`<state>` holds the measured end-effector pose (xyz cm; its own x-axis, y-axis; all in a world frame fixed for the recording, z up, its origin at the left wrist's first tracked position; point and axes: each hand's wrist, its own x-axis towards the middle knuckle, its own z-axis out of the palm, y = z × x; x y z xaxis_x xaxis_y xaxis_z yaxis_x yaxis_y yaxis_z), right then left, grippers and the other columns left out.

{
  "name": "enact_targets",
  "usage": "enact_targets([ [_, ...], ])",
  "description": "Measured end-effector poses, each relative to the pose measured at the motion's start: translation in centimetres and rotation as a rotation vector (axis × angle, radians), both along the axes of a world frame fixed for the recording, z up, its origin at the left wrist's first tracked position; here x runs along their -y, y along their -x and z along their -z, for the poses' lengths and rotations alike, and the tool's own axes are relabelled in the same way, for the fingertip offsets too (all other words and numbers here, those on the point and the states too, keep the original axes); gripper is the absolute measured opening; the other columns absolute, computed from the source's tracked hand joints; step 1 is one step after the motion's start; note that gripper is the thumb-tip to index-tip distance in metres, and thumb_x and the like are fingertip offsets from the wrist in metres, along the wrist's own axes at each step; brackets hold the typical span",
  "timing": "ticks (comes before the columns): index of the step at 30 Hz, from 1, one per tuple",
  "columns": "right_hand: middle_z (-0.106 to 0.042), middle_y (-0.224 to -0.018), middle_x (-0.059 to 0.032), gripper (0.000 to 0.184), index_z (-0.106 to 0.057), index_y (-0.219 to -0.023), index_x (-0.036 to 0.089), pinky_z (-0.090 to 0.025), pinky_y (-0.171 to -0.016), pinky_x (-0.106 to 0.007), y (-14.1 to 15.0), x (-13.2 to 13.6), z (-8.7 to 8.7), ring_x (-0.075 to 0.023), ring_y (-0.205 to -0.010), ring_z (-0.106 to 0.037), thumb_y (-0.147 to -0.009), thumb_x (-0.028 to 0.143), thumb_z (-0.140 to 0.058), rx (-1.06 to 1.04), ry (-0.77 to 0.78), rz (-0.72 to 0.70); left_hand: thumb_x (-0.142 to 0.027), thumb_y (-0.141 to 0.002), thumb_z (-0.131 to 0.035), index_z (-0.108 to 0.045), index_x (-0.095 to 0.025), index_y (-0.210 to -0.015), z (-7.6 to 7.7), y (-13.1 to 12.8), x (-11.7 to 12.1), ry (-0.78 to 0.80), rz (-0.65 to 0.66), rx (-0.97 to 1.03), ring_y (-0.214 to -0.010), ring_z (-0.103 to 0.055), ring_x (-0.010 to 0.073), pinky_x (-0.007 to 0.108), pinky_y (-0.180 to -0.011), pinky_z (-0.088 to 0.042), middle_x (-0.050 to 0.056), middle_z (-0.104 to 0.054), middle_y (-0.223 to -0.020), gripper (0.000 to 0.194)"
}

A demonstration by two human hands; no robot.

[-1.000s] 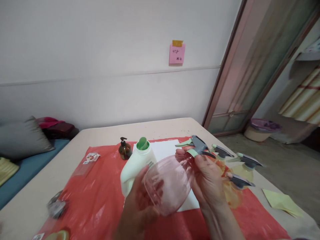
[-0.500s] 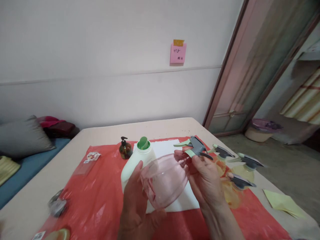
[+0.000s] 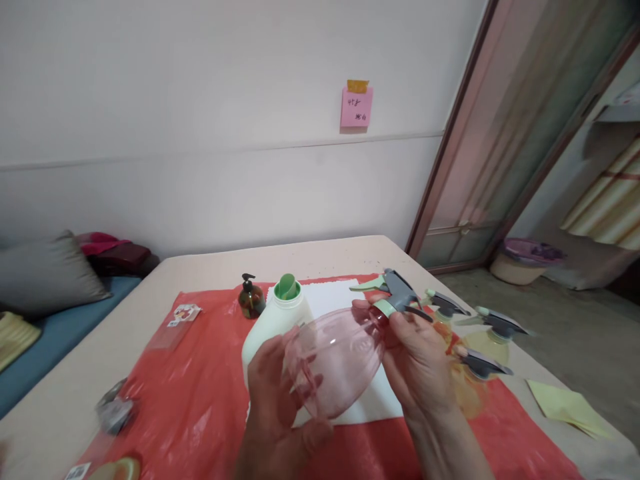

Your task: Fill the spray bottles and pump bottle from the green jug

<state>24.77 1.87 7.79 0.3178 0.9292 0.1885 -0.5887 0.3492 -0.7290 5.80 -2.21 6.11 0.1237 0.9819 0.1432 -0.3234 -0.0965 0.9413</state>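
Far left: grey pillow (image 3: 47, 273) on a blue bed, well apart from the work. On the tabletop (image 3: 210, 267), a red plastic sheet (image 3: 185, 387); small amber pump bottle (image 3: 250, 298) upright near its far edge, white jug (image 3: 274, 325) with a green cap just beside it.

Centre: left hand (image 3: 277, 407) cups the base of a pink spray bottle (image 3: 335, 360), fingers curled under and around it, grip closed on the body. Bottle is held tilted above the sheet, clear of the tabletop, neck pointing up and right (it looks empty).

Right hand (image 3: 417, 363) is closed around the neck, just below the grey and green trigger head (image 3: 395, 297).

Judged step: working the trigger head at the neck; whether tightening or loosening, cannot tell. Next move would call for a steady left hold while the right hand turns the collar.

Further right: three more spray bottles (image 3: 475, 340), yellowish, lying close together. Yellow paper (image 3: 565, 403) at the far right edge.
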Motion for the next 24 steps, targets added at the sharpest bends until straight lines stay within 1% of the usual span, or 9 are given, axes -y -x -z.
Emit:
enact_targets([
  [3, -0.079, -0.093, -0.0080, 0.027, -0.077, -0.095, 0.024, -0.050, -0.103, -0.053, -0.1, 0.1, -0.4, -0.0286, -0.098, -0.073, -0.076, 0.043, -0.081, -0.011, 0.020, -0.031, -0.043, -0.064, -0.090, -0.058, -0.038, -0.132, -0.3, 0.0, 0.5, -0.129, -0.073, -0.114, -0.145, -0.037, 0.0384, 0.052, -0.115, -0.041, 0.003, -0.043, -0.156, 0.076],
  [5, -0.078, -0.091, -0.0069, 0.026, -0.077, -0.091, 0.024, -0.051, -0.101, -0.053, -0.1, 0.3, -0.6, -0.0288, -0.097, -0.073, -0.075, 0.044, -0.081, -0.018, 0.018, -0.022, -0.046, -0.062, -0.090, -0.064, -0.036, -0.127, -0.4, 0.3, 0.6, -0.174, -0.083, -0.183, -0.146, -0.035, 0.0400, 0.052, -0.116, -0.040, 0.004, -0.046, -0.154, 0.071],
  [7, -0.078, -0.090, -0.0055, 0.024, -0.077, -0.090, 0.026, -0.053, -0.099, -0.052, -0.1, 0.5, -0.7, -0.0284, -0.095, -0.073, -0.075, 0.043, -0.082, 0.003, 0.003, 0.005, -0.052, -0.057, -0.091, -0.060, -0.036, -0.133, -0.4, 0.6, 0.5, -0.180, -0.075, -0.216, -0.144, -0.038, 0.0419, 0.055, -0.115, -0.041, 0.005, -0.047, -0.153, 0.083],
  [9, -0.078, -0.094, -0.0052, 0.023, -0.077, -0.094, 0.027, -0.054, -0.097, -0.048, -0.1, 0.9, -0.5, -0.0276, -0.097, -0.072, -0.077, 0.041, -0.080, 0.093, -0.012, 0.027, -0.055, -0.054, -0.092, -0.053, -0.036, -0.141, -0.5, 0.9, 0.4, -0.183, -0.099, -0.242, -0.145, -0.036, 0.0426, 0.057, -0.117, -0.036, 0.007, -0.046, -0.154, 0.097],
  [12, -0.077, -0.100, -0.0056, 0.024, -0.077, -0.099, 0.026, -0.056, -0.092, -0.041, 0.0, 1.7, -0.4, -0.0270, -0.100, -0.071, -0.079, 0.039, -0.079, 0.348, -0.038, 0.011, -0.043, -0.048, -0.097, -0.059, -0.036, -0.135, -0.4, 1.0, 0.8, -0.224, -0.238, -0.336, -0.147, -0.031, 0.0430, 0.056, -0.122, -0.026, 0.006, -0.047, -0.153, 0.095],
  [15, -0.076, -0.096, -0.0036, 0.024, -0.077, -0.098, 0.027, -0.058, -0.076, -0.032, 0.6, 2.9, -1.1, -0.0241, -0.089, -0.071, -0.077, 0.039, -0.080, 0.634, -0.052, -0.057, -0.027, -0.048, -0.098, -0.060, -0.036, -0.135, 0.0, 0.5, 1.7, -0.253, -0.289, -0.462, -0.136, -0.046, 0.0450, 0.058, -0.117, -0.033, 0.008, -0.057, -0.143, 0.095],
  [18, -0.074, -0.082, 0.0013, 0.022, -0.077, -0.098, 0.031, -0.055, -0.061, -0.026, 1.8, 3.9, -2.4, -0.0179, -0.069, -0.068, -0.077, 0.034, -0.080, 0.790, -0.102, -0.115, -0.019, -0.064, -0.087, -0.050, -0.036, -0.144, 0.2, 0.1, 2.1, -0.280, -0.257, -0.608, -0.124, -0.057, 0.0400, 0.054, -0.106, -0.045, 0.008, -0.061, -0.138, 0.090],
  [21, -0.073, -0.077, 0.0027, 0.023, -0.076, -0.101, 0.034, -0.056, -0.062, -0.025, 3.1, 4.4, -3.1, -0.0176, -0.066, -0.067, -0.078, 0.031, -0.078, 0.814, -0.164, -0.151, -0.017, -0.067, -0.080, -0.049, -0.034, -0.145, -0.3, 0.4, 1.9, -0.306, -0.223, -0.713, -0.123, -0.057, 0.0375, 0.051, -0.102, -0.049, 0.009, -0.062, -0.137, 0.086],
  [24, -0.077, -0.096, -0.0013, 0.036, -0.075, -0.111, 0.035, -0.059, -0.068, -0.029, 3.7, 4.7, -2.8, -0.0230, -0.079, -0.072, -0.076, 0.033, -0.079, 0.815, -0.142, -0.161, -0.019, -0.060, -0.084, -0.064, -0.034, -0.130, -1.3, 1.1, 1.5, -0.191, -0.142, -0.657, -0.120, -0.058, 0.0385, 0.052, -0.102, -0.050, 0.008, -0.066, -0.128, 0.074],
])
